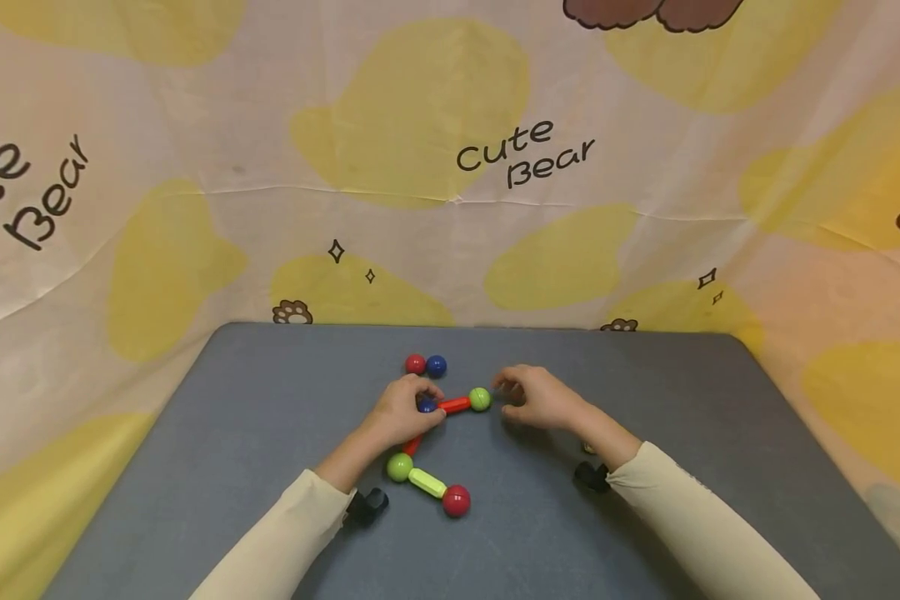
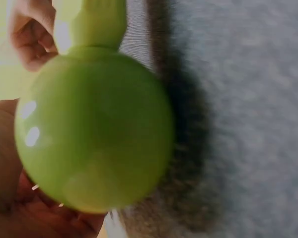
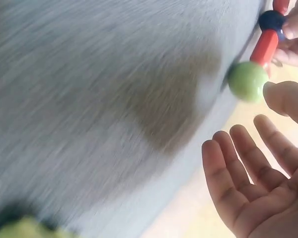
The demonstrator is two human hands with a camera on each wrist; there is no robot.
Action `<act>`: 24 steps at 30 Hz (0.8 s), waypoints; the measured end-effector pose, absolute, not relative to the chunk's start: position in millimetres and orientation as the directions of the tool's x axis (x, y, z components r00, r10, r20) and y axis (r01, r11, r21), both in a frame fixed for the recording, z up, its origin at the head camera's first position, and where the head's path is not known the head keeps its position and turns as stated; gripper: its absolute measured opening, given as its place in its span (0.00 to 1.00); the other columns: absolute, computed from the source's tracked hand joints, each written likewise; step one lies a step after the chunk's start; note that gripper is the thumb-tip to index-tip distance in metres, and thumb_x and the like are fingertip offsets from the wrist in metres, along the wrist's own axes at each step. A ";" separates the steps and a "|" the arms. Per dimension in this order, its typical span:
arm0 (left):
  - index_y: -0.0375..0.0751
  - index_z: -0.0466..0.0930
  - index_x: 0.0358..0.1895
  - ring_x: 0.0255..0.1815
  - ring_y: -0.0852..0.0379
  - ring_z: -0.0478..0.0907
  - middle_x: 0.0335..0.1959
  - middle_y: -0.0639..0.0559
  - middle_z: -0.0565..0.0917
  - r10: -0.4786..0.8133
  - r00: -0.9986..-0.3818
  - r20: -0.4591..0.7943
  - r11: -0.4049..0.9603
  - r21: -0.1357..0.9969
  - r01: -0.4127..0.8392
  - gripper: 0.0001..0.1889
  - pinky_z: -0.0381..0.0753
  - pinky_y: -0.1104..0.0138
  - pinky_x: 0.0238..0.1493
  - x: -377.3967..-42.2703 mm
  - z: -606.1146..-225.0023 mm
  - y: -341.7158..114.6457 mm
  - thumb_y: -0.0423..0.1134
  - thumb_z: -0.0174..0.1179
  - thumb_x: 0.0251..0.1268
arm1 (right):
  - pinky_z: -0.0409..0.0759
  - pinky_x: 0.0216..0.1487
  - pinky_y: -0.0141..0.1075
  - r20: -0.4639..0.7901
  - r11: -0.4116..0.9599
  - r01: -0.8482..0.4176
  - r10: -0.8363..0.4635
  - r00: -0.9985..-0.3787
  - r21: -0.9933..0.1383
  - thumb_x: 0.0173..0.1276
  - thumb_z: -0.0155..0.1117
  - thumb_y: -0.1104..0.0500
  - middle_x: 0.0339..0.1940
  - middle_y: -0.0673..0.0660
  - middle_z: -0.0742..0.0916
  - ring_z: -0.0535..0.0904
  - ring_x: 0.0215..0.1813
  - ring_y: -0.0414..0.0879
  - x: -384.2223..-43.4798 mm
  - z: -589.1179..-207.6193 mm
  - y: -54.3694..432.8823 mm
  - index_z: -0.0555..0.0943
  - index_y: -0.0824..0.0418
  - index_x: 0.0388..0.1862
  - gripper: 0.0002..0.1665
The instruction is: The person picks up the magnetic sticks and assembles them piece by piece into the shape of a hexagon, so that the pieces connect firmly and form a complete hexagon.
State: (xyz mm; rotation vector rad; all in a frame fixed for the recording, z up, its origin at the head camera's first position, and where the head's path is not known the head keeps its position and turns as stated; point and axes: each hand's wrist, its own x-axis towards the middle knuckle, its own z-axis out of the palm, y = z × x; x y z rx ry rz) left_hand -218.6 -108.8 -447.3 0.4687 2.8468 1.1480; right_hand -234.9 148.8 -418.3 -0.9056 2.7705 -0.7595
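Note:
A chain of balls and rods lies on the table. My left hand (image 1: 405, 410) pinches its blue ball (image 1: 427, 406) between thumb and fingers. From that ball a red rod (image 1: 454, 405) runs right to a green ball (image 1: 480, 399), and another red rod (image 1: 412, 446) leads down to a second green ball (image 1: 400, 467). A yellow-green rod (image 1: 427, 482) joins that one to a red ball (image 1: 456, 501). Just right of the upper green ball, my right hand (image 1: 542, 398) is empty, its fingers relaxed and spread in the right wrist view.
Behind the left hand, a loose red ball (image 1: 416, 364) and a blue ball (image 1: 437, 366) sit side by side. A small yellow thing (image 1: 588, 447) lies partly hidden by the right wrist. A patterned cloth (image 1: 420, 167) hangs behind the grey table (image 1: 270, 367).

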 end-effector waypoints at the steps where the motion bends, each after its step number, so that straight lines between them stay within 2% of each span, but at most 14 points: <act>1: 0.47 0.84 0.37 0.39 0.56 0.76 0.37 0.53 0.82 0.298 -0.952 0.072 0.682 0.682 0.265 0.08 0.77 0.61 0.45 -219.2 -446.4 -108.0 0.39 0.69 0.52 | 0.81 0.45 0.43 0.027 0.701 -0.513 -0.578 -0.815 -0.495 0.57 0.68 0.63 0.44 0.57 0.86 0.83 0.45 0.50 -233.6 -417.2 153.3 0.80 0.61 0.50 0.20; 9: 0.47 0.84 0.39 0.42 0.56 0.77 0.39 0.53 0.83 0.347 -0.938 0.021 0.699 0.661 0.273 0.10 0.77 0.61 0.48 -226.7 -443.3 -101.8 0.38 0.70 0.52 | 0.81 0.42 0.42 -0.023 0.763 -0.477 -0.540 -0.842 -0.435 0.61 0.66 0.63 0.43 0.57 0.86 0.82 0.44 0.50 -225.9 -408.2 198.4 0.82 0.61 0.46 0.13; 17: 0.46 0.85 0.37 0.39 0.58 0.78 0.35 0.53 0.83 0.342 -0.940 0.002 0.711 0.653 0.261 0.09 0.78 0.63 0.45 -227.0 -442.7 -102.4 0.35 0.70 0.51 | 0.81 0.45 0.45 -0.176 0.827 -0.387 -0.486 -0.856 -0.407 0.63 0.64 0.65 0.42 0.56 0.87 0.83 0.46 0.53 -223.3 -402.2 237.7 0.83 0.60 0.42 0.09; 24: 0.47 0.85 0.37 0.34 0.58 0.76 0.32 0.54 0.83 0.265 -0.964 0.003 0.756 0.620 0.210 0.08 0.76 0.64 0.39 -224.0 -442.0 -103.9 0.36 0.69 0.51 | 0.78 0.38 0.40 -0.213 0.846 -0.377 -0.475 -0.854 -0.379 0.60 0.65 0.66 0.33 0.51 0.85 0.79 0.36 0.43 -219.8 -402.8 248.1 0.83 0.58 0.37 0.07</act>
